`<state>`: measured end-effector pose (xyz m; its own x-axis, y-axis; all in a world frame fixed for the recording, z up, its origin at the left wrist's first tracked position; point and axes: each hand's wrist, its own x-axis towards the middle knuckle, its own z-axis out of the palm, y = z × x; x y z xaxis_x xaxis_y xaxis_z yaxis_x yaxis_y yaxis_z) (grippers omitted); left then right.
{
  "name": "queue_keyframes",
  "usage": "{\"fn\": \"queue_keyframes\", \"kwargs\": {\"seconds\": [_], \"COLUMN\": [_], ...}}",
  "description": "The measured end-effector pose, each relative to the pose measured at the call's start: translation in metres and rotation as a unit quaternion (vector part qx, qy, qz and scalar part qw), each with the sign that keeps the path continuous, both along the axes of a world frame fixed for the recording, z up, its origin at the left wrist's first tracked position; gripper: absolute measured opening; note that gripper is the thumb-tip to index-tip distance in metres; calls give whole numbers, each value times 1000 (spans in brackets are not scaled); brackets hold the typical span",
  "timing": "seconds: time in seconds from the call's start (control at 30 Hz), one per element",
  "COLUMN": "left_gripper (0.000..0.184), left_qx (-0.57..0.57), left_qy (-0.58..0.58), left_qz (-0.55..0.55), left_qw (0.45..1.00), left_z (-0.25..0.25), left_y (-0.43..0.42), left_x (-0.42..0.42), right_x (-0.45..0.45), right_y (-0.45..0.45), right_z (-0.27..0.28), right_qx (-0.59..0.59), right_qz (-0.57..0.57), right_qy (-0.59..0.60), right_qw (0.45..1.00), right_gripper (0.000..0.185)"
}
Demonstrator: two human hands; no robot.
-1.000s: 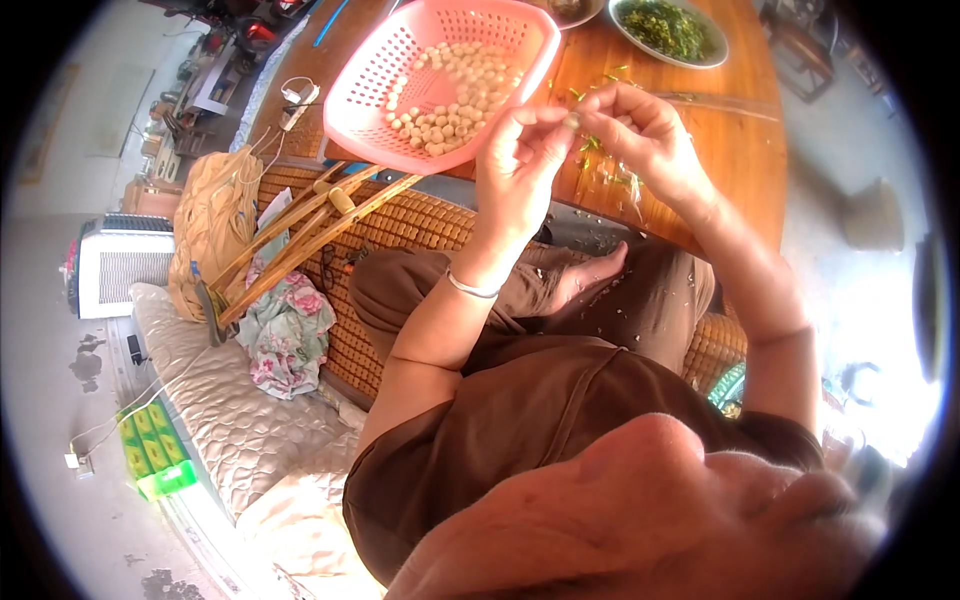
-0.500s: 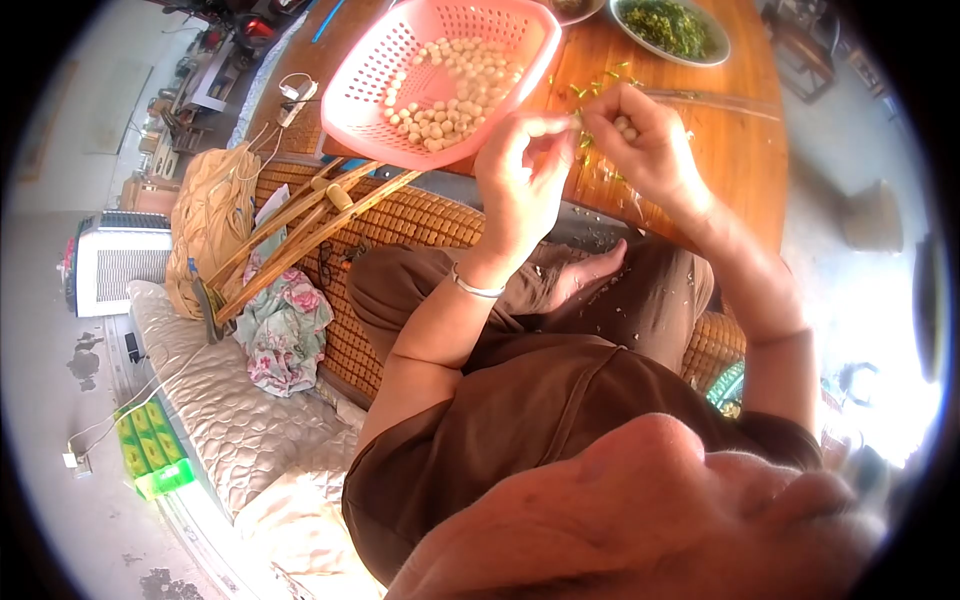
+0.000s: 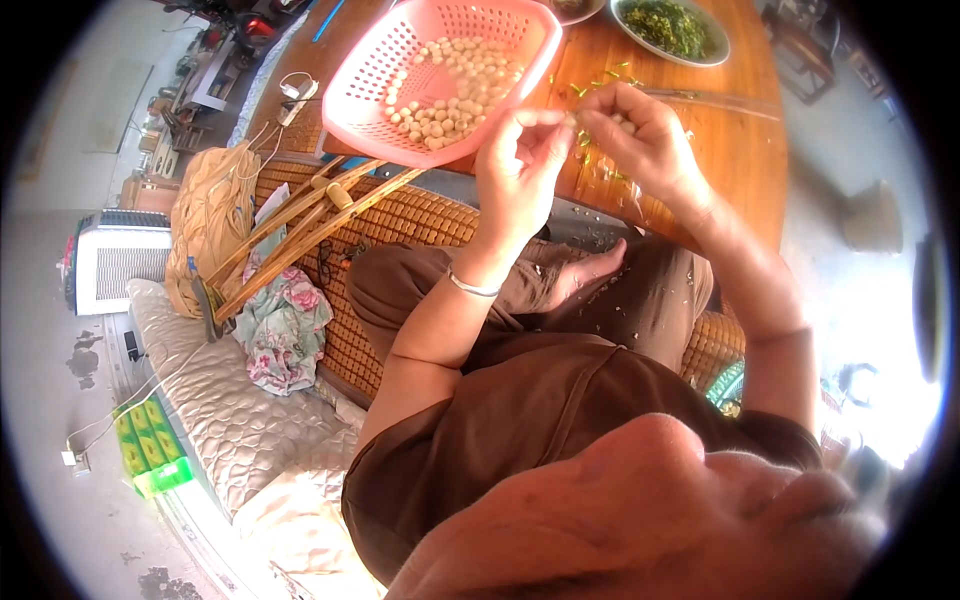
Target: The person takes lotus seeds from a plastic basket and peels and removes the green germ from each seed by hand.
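Note:
Above the table edge my left hand (image 3: pixel 520 170), with a white bangle on its wrist, is closed in a pinch. Its thumb and forefinger meet the fingertips of my right hand (image 3: pixel 645 140) around a small pale lotus seed, mostly hidden by the fingers. The right hand's fingers curl over a few more pale lotus seeds (image 3: pixel 626 124) in its palm. To the left stands a pink perforated basket (image 3: pixel 345 105) with many lotus seeds (image 3: pixel 450 125) in it. Green slivers (image 3: pixel 615 75) lie scattered on the wood beyond the hands.
A plate (image 3: pixel 722 52) heaped with green bits (image 3: pixel 670 28) and part of another bowl (image 3: pixel 575 8) stand at the back of the wooden table (image 3: pixel 740 150). Bamboo poles (image 3: pixel 310 225), a floral cloth (image 3: pixel 285 330) and a brown bag (image 3: pixel 210 215) lie to the left on the woven seat.
Both hands have shifted slightly; the left fingertips have moved a little left and the right hand has turned slightly. The pinch between them continues. The basket and plate are unmoved.

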<state>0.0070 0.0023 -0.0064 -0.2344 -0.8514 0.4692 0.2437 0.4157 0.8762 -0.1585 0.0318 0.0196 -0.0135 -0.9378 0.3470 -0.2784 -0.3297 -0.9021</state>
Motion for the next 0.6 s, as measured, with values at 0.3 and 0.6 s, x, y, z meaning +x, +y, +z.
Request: {"fn": "queue_keyframes", "kwargs": {"seconds": [0.3,0.6], "left_gripper": [12,12], "left_qx": [-69,18], "left_qy": [-68,-15], "left_qz": [52,-15], "left_qw": [994,1000], "left_z": [5,0], "left_y": [6,1], "left_x": [1,1], "right_x": [2,3], "right_y": [1,3], "right_z": [-1,0], "right_qx": [-42,-56], "right_qz": [-17,-26], "right_qy": [51,84], "right_qw": [998,995], "right_gripper": [9,9]}}
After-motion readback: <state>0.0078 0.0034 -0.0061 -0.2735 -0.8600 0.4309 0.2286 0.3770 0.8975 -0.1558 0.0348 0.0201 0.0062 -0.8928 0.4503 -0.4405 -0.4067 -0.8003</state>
